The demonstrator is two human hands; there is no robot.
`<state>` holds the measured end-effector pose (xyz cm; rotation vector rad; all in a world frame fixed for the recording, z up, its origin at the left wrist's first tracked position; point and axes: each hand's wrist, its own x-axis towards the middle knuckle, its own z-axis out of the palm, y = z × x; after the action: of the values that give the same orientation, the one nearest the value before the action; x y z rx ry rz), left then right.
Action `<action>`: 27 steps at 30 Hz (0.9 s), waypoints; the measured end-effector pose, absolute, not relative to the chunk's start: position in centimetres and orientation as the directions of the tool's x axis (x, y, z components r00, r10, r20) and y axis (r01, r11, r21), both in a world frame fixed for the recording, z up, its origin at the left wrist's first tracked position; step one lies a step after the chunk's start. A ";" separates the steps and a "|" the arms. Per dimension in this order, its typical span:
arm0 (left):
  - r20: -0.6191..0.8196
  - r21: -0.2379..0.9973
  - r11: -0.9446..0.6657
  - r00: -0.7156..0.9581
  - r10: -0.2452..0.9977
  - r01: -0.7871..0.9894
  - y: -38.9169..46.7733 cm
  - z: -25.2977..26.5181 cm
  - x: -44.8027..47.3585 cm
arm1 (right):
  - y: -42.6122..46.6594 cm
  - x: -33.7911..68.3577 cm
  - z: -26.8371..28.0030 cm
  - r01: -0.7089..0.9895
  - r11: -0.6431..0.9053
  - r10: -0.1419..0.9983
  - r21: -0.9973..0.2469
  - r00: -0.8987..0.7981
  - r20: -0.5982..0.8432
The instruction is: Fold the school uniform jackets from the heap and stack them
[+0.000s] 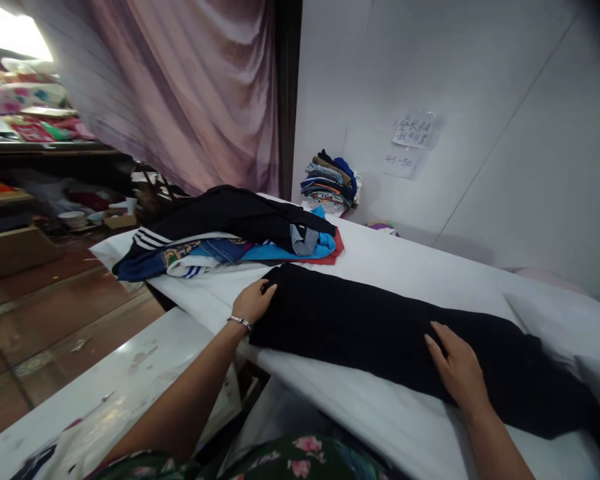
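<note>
A long black garment (360, 320), shaped like trousers folded lengthwise, lies flat across the white-covered table (395, 267). My left hand (254, 301), with a bracelet at the wrist, holds the garment's left end; its fingertips are partly hidden by the cloth. Farther right, my right hand (457, 367) rests on top of the black cloth with its fingers stretched out and apart. Just beyond my left hand is a loose heap of clothes (230, 223), with a black piece with white stripes on top and blue, white and red pieces beneath.
A stack of folded clothes (330, 180) stands at the table's back edge by the grey wall, where paper notes (413, 133) are stuck. A pink curtain (220, 87) hangs behind the heap. At lower left is a white lower surface (145, 360); laden shelves (40, 143) stand farther left.
</note>
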<state>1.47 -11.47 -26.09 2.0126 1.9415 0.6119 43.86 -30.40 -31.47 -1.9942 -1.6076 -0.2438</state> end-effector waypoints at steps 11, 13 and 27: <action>0.009 0.539 -0.022 0.020 1.000 0.842 -11.3 -27.0 0.2 | -31.2 44.5 -31.9 0.964 -0.094 0.886 -0.248 0.195 0.422; 0.014 0.451 -0.025 0.022 1.000 0.892 -11.7 -26.3 0.3 | -31.2 44.3 -31.8 0.959 -0.106 0.885 -0.264 0.212 0.414; 0.162 0.185 -0.670 0.650 0.742 0.719 -8.5 -29.2 6.6 | -29.2 47.3 -22.9 0.859 -0.355 0.839 -0.369 0.467 0.280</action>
<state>6.62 -8.54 -29.17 2.7580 1.2255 0.3414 47.25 -29.21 -22.94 -2.2546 -1.4138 -0.0577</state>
